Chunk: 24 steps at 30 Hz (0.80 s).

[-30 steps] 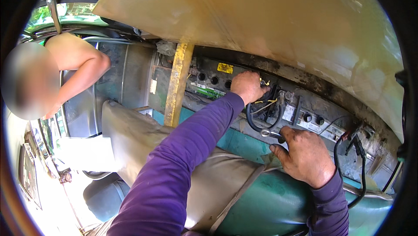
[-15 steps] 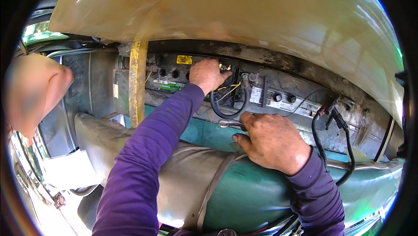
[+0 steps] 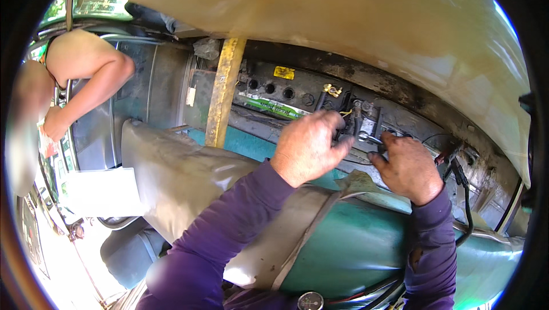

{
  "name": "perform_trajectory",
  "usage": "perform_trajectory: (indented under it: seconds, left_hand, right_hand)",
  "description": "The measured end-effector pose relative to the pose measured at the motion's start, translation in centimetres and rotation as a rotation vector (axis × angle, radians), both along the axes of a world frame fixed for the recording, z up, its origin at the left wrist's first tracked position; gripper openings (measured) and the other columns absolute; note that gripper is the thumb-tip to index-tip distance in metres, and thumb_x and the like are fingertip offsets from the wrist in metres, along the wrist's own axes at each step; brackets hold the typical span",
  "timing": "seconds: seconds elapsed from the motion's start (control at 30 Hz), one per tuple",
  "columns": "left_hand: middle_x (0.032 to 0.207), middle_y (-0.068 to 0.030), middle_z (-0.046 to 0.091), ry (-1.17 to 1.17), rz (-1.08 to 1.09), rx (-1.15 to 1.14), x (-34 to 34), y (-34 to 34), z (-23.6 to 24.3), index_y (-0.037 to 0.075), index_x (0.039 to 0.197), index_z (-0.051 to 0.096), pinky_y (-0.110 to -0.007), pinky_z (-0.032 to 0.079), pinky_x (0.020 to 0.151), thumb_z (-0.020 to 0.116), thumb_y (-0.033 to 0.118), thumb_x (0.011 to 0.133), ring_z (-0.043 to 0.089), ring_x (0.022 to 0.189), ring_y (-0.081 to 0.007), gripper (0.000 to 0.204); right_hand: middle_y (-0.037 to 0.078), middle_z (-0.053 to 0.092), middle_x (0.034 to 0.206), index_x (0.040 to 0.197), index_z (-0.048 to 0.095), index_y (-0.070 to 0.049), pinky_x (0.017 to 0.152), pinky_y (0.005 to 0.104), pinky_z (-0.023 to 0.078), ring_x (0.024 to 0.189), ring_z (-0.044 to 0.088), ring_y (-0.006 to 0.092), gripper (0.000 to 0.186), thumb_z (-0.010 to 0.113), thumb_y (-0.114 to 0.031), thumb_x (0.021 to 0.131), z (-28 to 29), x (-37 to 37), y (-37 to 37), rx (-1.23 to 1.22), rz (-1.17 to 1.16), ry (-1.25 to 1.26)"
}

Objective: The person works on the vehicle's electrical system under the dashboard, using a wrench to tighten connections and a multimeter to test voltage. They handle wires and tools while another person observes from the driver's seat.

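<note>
My left hand point(image 3: 306, 147), blurred at the fingertips, is beside the battery cable point(image 3: 357, 121) with thumb and forefinger apart. My right hand point(image 3: 412, 170) grips a metal wrench point(image 3: 369, 138), whose head is beside that cable, just below a bolted terminal point(image 3: 363, 106). A brass-coloured clamp point(image 3: 331, 90) on a black cable sits above my left hand. The dark, grimy batteries point(image 3: 289, 81) have round openings and a green label. Black cables point(image 3: 463, 181) hang from connectors at the right.
A yellow post point(image 3: 223, 96) stands before the batteries under a raised tan panel point(image 3: 326, 1). Padded brown and green upholstery point(image 3: 349, 241) lies below. Another person point(image 3: 86, 76) leans at the left near a white board point(image 3: 100, 192). A round gauge point(image 3: 310, 301) and cables are at the bottom.
My left hand has left the brass-coloured clamp and come down and toward me. My right hand has moved the wrench up and right, closer to the terminal. The view has shifted slightly.
</note>
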State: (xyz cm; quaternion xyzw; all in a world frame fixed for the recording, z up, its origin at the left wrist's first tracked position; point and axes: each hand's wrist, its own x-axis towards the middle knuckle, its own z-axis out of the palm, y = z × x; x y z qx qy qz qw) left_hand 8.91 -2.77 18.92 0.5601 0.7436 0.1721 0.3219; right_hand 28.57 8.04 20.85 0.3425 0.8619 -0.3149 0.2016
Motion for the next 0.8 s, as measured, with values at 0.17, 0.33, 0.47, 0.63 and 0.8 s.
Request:
perform_trajectory:
  seconds: [0.17,0.33,0.47,0.63,0.8]
  left_hand:
    - [0.09,-0.0216,0.071,-0.282,-0.167,0.016,0.1,0.6,-3.0,-0.001,0.097,0.068,-0.049,0.056,0.077,0.072,0.026,0.082,0.07,0.085,-0.0395,0.031]
    - [0.097,-0.0267,0.072,-0.365,-0.565,-0.381,1.8,-0.3,-5.2,-0.006,0.096,0.07,-0.049,0.058,0.084,0.065,0.021,0.083,0.072,0.093,-0.0411,0.03]
    - [0.098,-0.0249,0.074,-0.41,-0.549,-0.321,2.4,-1.1,-4.7,-0.003,0.097,0.071,-0.048,0.059,0.084,0.062,0.015,0.082,0.073,0.094,-0.0384,0.025]
    - [0.097,-0.0142,0.077,-0.229,-0.417,-0.235,0.8,0.0,-2.3,0.007,0.095,0.076,-0.042,0.059,0.078,0.065,0.017,0.086,0.075,0.093,-0.0283,0.017]
    - [0.104,-0.0087,0.078,0.064,-0.045,-0.434,-3.4,2.8,-3.1,0.016,0.097,0.079,-0.035,0.059,0.077,0.063,0.016,0.094,0.076,0.099,-0.0232,0.017]
  right_hand:
    - [0.029,0.07,0.088,0.11,0.065,0.005,0.08,0.0543,0.053,0.091,0.068,0.0463,0.042,0.065,-0.034,0.093,-1.7,-0.1,0.1,0.022,-0.039,-0.016]
    - [0.032,0.069,0.096,0.117,0.064,0.006,0.083,0.054,0.051,0.098,0.066,0.0485,0.046,0.067,-0.033,0.093,-3.3,-0.5,0.2,-0.043,-0.079,-0.081]
    - [0.033,0.068,0.102,0.123,0.062,0.007,0.087,0.052,0.052,0.102,0.065,0.0494,0.05,0.067,-0.034,0.094,-4.5,-0.9,0.1,-0.055,-0.135,-0.134]
    - [0.032,0.068,0.107,0.126,0.061,0.008,0.088,0.051,0.052,0.102,0.064,0.0494,0.051,0.066,-0.033,0.095,-6.2,-1.4,-0.2,-0.049,-0.124,-0.071]
    - [0.031,0.068,0.107,0.127,0.061,0.008,0.085,0.0499,0.052,0.101,0.064,0.0487,0.053,0.066,-0.036,0.096,-6.3,-1.3,-0.4,-0.053,-0.09,-0.021]
